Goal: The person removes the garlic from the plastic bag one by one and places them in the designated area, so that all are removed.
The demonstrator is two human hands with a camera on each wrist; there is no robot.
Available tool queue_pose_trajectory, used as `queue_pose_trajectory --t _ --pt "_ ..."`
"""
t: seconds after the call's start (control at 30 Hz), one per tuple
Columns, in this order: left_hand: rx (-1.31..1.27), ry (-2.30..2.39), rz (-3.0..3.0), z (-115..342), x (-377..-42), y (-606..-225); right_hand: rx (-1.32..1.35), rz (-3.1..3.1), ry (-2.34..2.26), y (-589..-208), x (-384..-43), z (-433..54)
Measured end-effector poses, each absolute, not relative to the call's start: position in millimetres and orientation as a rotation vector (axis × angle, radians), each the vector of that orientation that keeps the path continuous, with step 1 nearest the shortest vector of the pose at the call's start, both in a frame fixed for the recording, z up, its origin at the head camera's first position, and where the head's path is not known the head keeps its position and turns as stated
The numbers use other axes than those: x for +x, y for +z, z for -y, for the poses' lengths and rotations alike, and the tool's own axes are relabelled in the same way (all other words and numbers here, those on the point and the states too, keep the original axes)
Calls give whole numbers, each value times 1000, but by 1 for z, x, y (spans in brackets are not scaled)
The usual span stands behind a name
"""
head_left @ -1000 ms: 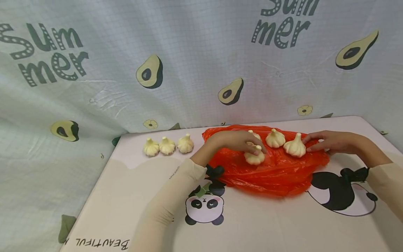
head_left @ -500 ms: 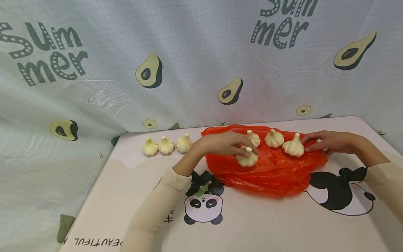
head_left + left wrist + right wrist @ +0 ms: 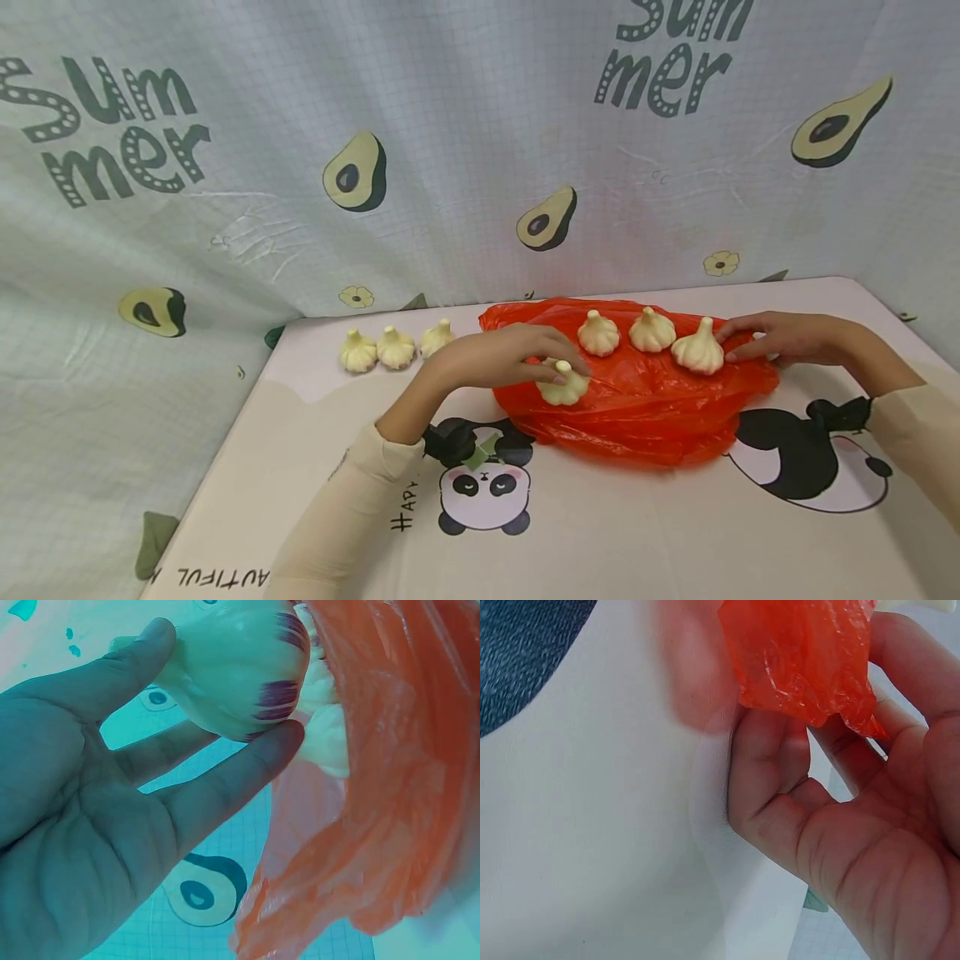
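Garlic bulb (image 3: 566,390) is hanging over the left side of the red bag (image 3: 637,427), the left hand (image 3: 510,354) pinching it with thumb and fingers, a light grip probably serving best, while whether the right hand (image 3: 795,338) is gripping the bag I cannot tell.

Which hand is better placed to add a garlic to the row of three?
Probably the left hand: it pinches a garlic and is nearer the row; the right hand is across the bag.
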State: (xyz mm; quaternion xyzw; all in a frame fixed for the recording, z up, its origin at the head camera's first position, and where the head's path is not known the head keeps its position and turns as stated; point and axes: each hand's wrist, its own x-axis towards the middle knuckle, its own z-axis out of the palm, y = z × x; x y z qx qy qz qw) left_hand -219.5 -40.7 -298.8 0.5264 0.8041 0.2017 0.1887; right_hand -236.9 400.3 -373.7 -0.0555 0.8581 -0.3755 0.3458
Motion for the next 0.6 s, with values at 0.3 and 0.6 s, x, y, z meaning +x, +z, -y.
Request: queue_pose_trajectory --t 0.3,0.6 --pt "1508 651 -2282 62 -212 -293 -138 -2243 -951 -373 -236 -397" --pt "1471 719 -2332 84 -205 -279 -135 -2252 -944 -371 -235 -396"
